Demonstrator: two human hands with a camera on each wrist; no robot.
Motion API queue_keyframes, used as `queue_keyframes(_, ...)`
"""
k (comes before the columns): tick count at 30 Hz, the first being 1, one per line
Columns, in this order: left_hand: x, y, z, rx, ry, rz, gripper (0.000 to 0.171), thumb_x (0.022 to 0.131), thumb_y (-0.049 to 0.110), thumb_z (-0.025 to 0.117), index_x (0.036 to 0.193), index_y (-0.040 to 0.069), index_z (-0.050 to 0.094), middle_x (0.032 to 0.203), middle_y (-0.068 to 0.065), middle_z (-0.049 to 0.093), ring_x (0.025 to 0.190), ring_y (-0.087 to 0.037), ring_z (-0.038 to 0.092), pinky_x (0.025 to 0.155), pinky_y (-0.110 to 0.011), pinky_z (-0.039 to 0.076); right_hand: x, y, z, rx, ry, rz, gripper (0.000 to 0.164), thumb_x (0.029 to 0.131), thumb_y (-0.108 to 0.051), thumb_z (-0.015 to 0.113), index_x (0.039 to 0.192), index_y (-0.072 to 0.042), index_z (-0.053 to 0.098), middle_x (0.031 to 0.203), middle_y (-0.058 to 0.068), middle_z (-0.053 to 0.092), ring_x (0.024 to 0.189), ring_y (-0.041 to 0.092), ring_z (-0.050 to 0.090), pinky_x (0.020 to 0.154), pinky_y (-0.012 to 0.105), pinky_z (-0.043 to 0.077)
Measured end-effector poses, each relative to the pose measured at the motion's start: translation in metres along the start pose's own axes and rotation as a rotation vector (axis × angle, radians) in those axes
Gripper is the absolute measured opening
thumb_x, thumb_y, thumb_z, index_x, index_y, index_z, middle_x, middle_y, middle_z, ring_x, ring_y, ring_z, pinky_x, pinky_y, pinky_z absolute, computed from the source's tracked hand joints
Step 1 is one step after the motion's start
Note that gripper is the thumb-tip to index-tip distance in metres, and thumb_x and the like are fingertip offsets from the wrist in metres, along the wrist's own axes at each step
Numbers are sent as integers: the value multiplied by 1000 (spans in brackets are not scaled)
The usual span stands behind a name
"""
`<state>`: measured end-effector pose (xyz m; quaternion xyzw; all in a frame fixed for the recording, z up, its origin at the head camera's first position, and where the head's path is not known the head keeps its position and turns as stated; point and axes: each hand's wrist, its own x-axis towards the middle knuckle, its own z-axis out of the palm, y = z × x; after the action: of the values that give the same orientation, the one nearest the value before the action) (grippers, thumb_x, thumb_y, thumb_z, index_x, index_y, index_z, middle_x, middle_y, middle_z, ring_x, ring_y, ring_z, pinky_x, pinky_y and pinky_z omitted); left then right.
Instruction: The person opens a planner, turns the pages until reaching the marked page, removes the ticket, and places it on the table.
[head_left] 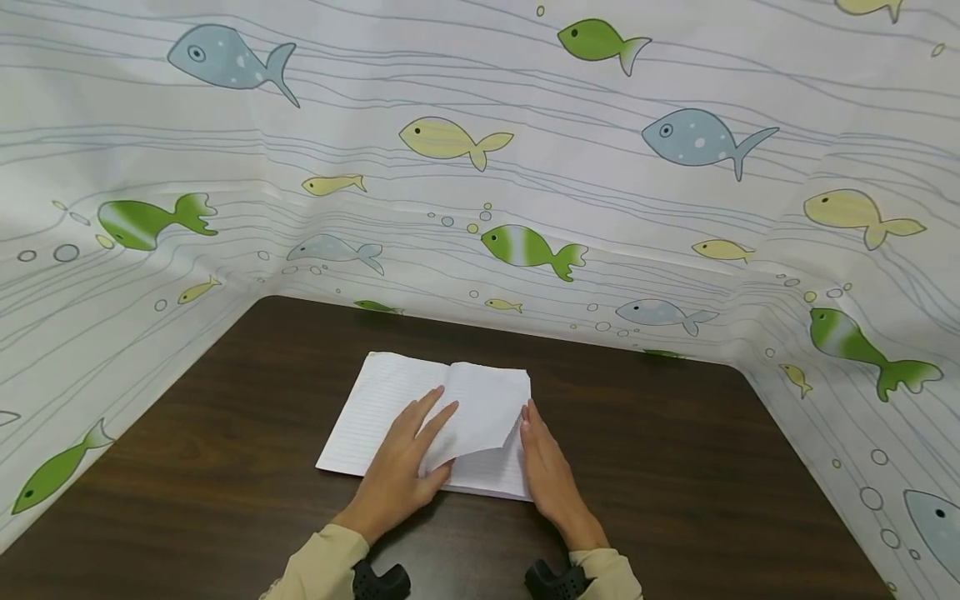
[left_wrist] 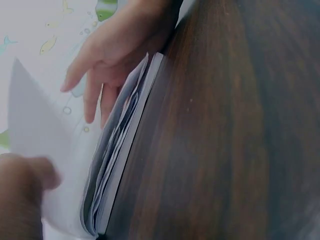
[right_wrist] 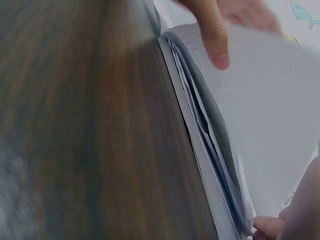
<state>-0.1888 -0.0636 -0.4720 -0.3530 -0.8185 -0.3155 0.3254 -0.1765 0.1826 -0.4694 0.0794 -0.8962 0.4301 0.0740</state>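
Note:
An open lined notebook point(head_left: 356, 425) lies on the dark table. One of its pages point(head_left: 487, 404) stands lifted and bowed over the right half, its near corner raised off the sheets below. My left hand point(head_left: 397, 479) is at the notebook's middle, fingers spread and fairly straight against that page, with the thumb near its lower edge. Along the right edge is my right hand point(head_left: 551, 475), its straight fingers together and fingertips right at the page's side. In the right wrist view, the left thumb point(right_wrist: 215, 45) overlaps the raised page, and the sheet stack point(right_wrist: 200, 125) shows slightly fanned.
Brown wood-grain tabletop point(head_left: 225, 467) surrounds the notebook. White sheeting point(head_left: 420, 200) printed with fish and wavy lines rises along the table's back and sides. Black straps with mounts point(head_left: 382, 581) sit at both wrists, by the pale sleeves point(head_left: 318, 562).

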Motion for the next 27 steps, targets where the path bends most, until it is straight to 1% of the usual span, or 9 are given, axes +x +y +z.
queue_keyframes(4, 3, 2, -2, 94, 153, 34, 78, 80, 0, 72, 154, 7, 49, 161, -23, 38, 146, -39, 40, 123, -54, 25, 0, 1, 1, 0, 7, 23, 65, 114, -42, 27, 164, -2, 18, 169, 13, 26, 156, 37, 20, 125, 61, 14)
queue_keyframes(7, 5, 4, -3, 194, 264, 12, 66, 88, -5, 58, 152, 6, 50, 160, -27, 37, 147, -41, 37, 125, -56, 21, 0, 2, 1, -7, 8, 21, 66, 114, -41, 30, 165, -2, 17, 168, 14, 28, 156, 36, 20, 125, 61, 14)
queue_keyframes(9, 5, 5, -3, 258, 295, -20, 70, 85, -12, 51, 151, 7, 52, 161, -28, 35, 149, -42, 35, 125, -57, 18, -1, 1, 1, -6, 14, 13, 67, 114, -42, 31, 164, -1, 18, 166, 15, 31, 156, 37, 21, 125, 61, 15)
queue_keyframes(11, 5, 4, -3, 303, 282, -46, 76, 79, -19, 50, 150, 9, 54, 163, -26, 33, 150, -41, 34, 124, -60, 19, -1, 1, 0, -5, 16, 11, 67, 113, -44, 32, 164, -1, 20, 165, 15, 34, 156, 38, 21, 124, 62, 15)
queue_keyframes(14, 3, 1, -2, 326, 221, -63, 78, 72, -22, 52, 143, 9, 62, 163, -22, 36, 149, -39, 37, 121, -62, 24, -1, 0, 0, -5, 15, 13, 68, 113, -45, 33, 164, -1, 22, 164, 15, 36, 156, 40, 21, 124, 62, 14)
queue_keyframes(17, -1, -2, 2, 258, 143, -67, 60, 78, -19, 58, 132, 4, 69, 159, -21, 44, 146, -38, 43, 121, -59, 29, -1, 1, 0, -17, 13, 17, 68, 113, -46, 34, 163, -1, 24, 163, 14, 37, 155, 41, 20, 124, 62, 14)
queue_keyframes(19, -3, -2, 4, 178, 46, -79, 48, 84, -14, 63, 128, 2, 72, 155, -20, 50, 144, -37, 47, 120, -55, 32, 0, 1, 0, -22, 16, 20, 69, 112, -46, 35, 163, -1, 24, 164, 14, 36, 155, 40, 21, 125, 61, 15)
queue_keyframes(24, -6, 5, 4, 38, -330, -115, 36, 98, 8, 68, 134, 5, 69, 149, -12, 58, 142, -28, 51, 119, -51, 35, -1, 1, 1, 14, 57, 15, 67, 112, -45, 40, 164, -5, 27, 166, 13, 32, 155, 37, 26, 123, 61, 21)
queue_keyframes(27, -6, 9, 3, 27, -426, -107, 38, 101, 13, 65, 138, 6, 66, 148, -10, 59, 141, -26, 51, 119, -48, 36, -1, 1, 1, 34, 77, 7, 66, 111, -43, 43, 163, -5, 28, 167, 14, 31, 154, 35, 27, 123, 60, 23)
